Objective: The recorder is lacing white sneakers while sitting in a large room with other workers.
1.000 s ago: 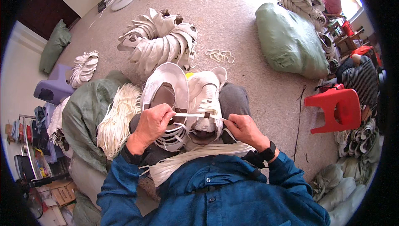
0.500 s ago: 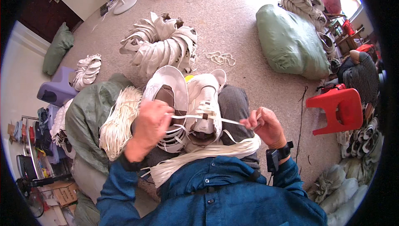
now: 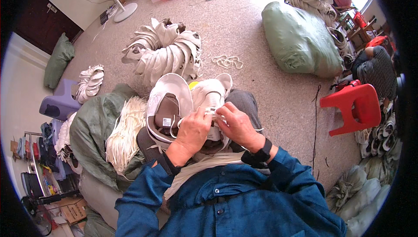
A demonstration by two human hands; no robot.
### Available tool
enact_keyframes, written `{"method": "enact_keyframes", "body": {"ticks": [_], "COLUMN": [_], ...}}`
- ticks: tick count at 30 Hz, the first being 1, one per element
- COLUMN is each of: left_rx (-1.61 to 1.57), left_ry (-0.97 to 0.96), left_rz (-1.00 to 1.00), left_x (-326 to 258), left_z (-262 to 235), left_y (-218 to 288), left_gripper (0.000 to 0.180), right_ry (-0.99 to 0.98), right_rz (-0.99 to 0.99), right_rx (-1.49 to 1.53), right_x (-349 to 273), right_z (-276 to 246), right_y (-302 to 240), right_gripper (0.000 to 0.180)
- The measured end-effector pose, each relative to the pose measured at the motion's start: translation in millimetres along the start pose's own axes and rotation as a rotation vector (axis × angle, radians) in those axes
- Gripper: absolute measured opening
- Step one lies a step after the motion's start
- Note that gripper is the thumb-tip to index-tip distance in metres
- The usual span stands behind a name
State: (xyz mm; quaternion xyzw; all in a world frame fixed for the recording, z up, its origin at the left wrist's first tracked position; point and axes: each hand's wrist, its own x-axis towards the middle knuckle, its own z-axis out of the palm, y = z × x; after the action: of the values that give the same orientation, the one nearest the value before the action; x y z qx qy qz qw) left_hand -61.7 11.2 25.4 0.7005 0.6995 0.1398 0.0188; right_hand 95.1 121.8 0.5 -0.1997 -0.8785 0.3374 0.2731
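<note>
On my lap are two white shoe uppers. Over the front of the right upper (image 3: 209, 90) my left hand (image 3: 194, 129) and my right hand (image 3: 238, 125) work close together, both closed. Their fingertips pinch a flat white shoelace (image 3: 208, 111) at the eyelet rows, though the hands partly cover it. The left upper (image 3: 157, 116), with a brown lining and a white label inside, sits open beside my left hand. A bundle of white laces (image 3: 204, 170) lies across my lap under my wrists. Another lace bundle (image 3: 126, 134) hangs over green sacking at my left.
A ring of nested shoe uppers (image 3: 167, 56) lies on the floor ahead, with a loose lace (image 3: 227, 61) beside it. A full green sack (image 3: 300, 38) and a red stool (image 3: 352, 106) stand at the right. A purple stool (image 3: 60, 99) is at the left. Other people sit at far right.
Both hands came together over the right upper, from wide apart with the lace stretched between them. The view has shifted slightly.
</note>
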Motion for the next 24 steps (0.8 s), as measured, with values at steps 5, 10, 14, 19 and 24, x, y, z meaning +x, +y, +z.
{"method": "enact_keyframes", "body": {"ticks": [5, 10, 14, 19, 24], "left_rx": [-0.093, -0.247, -0.371, -0.428, -0.582], "left_ry": [0.013, 0.135, 0.131, -0.071, -0.110], "left_rz": [-0.022, -0.049, -0.094, -0.206, -0.260], "left_x": [0, -7, -15, -24, -30], "left_z": [-1, 3, -7, -14, -28], "left_y": [-4, -21, -17, -25, -32], "left_gripper": [0.010, 0.014, 0.016, 0.021, 0.023], "right_ry": [-0.041, -0.052, -0.082, -0.111, -0.120], "right_rz": [0.055, -0.008, 0.020, 0.158, 0.131], "right_rx": [-0.032, -0.094, -0.104, -0.143, -0.134], "right_x": [-5, -22, -21, -20, -23], "right_z": [2, 2, -2, 3, 5], "right_y": [3, -2, -18, -25, -17], "right_gripper": [0.019, 0.019, 0.028, 0.036, 0.029]}}
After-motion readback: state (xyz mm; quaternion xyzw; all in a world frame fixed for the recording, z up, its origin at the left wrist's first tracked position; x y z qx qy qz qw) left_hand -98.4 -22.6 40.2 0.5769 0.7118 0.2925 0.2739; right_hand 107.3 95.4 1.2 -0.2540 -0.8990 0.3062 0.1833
